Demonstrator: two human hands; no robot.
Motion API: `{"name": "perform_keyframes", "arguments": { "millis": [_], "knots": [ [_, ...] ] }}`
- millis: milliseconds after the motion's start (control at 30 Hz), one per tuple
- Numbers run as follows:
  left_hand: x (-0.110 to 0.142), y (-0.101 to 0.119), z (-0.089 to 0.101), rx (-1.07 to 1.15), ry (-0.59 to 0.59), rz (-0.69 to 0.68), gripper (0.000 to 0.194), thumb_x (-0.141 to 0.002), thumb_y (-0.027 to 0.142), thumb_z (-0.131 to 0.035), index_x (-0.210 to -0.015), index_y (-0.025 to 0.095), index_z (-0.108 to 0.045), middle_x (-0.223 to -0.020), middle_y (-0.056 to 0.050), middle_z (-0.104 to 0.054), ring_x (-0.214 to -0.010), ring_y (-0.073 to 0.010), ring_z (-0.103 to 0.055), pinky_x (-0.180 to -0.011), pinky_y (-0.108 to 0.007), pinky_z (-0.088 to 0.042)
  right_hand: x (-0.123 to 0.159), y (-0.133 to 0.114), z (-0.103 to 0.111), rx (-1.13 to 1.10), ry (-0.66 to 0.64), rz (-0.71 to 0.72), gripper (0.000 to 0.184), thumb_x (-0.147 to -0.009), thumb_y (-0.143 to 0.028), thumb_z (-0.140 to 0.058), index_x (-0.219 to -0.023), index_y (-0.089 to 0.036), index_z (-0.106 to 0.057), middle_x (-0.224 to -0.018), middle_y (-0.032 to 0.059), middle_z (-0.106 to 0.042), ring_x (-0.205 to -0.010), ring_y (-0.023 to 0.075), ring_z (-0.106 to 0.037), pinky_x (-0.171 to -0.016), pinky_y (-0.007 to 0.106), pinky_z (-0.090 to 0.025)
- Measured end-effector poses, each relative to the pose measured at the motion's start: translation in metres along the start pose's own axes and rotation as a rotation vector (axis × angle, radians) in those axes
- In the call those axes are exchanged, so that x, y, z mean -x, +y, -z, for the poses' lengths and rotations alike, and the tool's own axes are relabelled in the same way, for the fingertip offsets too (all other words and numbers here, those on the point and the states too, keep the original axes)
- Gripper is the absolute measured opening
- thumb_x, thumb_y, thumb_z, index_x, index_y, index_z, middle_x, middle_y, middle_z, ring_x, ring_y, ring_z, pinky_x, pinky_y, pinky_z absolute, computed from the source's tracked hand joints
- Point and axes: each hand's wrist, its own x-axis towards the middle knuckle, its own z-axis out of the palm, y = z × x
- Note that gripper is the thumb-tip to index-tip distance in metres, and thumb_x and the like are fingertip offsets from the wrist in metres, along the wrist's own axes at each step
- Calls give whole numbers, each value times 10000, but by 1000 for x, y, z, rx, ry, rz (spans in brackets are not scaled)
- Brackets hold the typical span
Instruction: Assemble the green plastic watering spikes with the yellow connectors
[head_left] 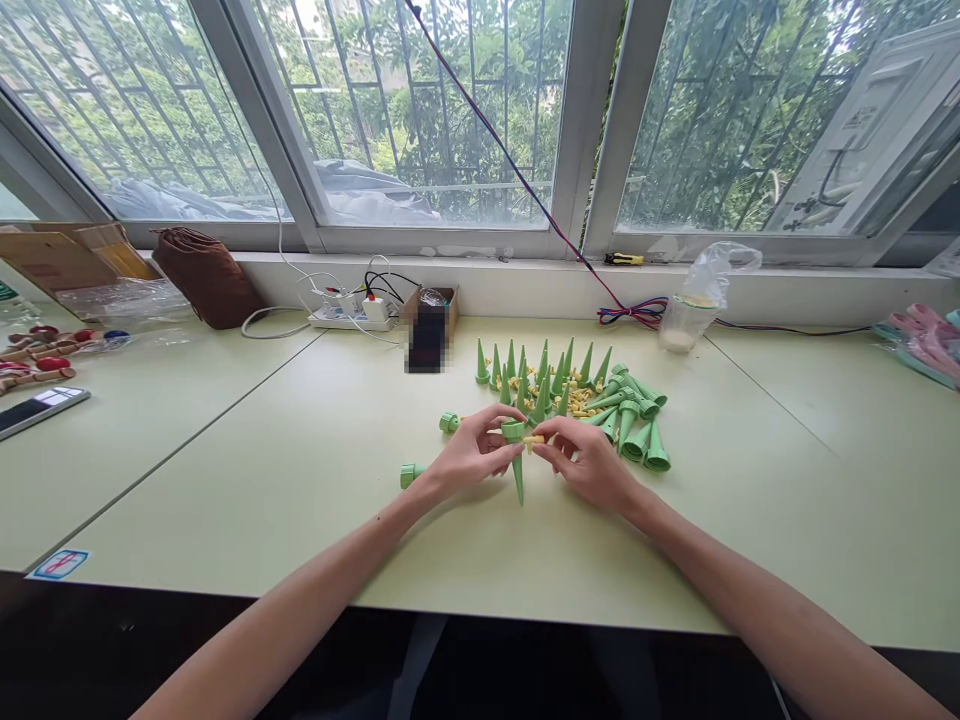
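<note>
My left hand [480, 445] is closed around a green plastic watering spike [517, 478], its wide collar up and its tip pointing down over the table. Between the thumb and fingers of my right hand [585, 455] is a small yellow valve [533, 440], pinched level beside the spike's collar. Whether the valve touches the spike I cannot tell. Beyond my hands, several green spikes [568, 357] stand points up, with loose yellow valves [581, 398] among them. Right of these lies a heap of green cones [637, 440]. Two more green-capped pieces, one with its cap [409, 475] showing, lie left of my left hand.
A power strip [352, 318] with cables and a small cardboard box [442, 300] stand at the back. At the back right are a plastic cup with a bag [686, 315] and coiled wires [634, 313]. A phone [41, 408] lies far left on the table [262, 500].
</note>
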Motion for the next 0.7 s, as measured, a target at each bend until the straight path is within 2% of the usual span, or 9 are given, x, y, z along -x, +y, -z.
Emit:
{"name": "perform_keyframes", "arguments": {
  "millis": [500, 700],
  "knots": [
    [1, 2, -1, 21, -13, 5, 390, -843, 380, -671, -1144, 162, -553, -498, 83, -468, -470, -91, -472, -574, -246, -411, 1, 0, -1, 19, -23, 12, 207, -964, -369, -544, -967, -191, -650, -758, 28, -669, -597, 137, -587, -551, 253, -469],
    [1, 3, -2, 33, -14, 3, 384, -846, 370, -673, -1142, 159, -551, -509, 82, -465, -474, -92, -480, -566, -244, -413, 1, -1, 0, 22, -7, 6, 188, -937, -352, -586, -1008, -184, -631, -730, 16, -655, -549, 123, -563, -541, 247, -471]
  ]
}}
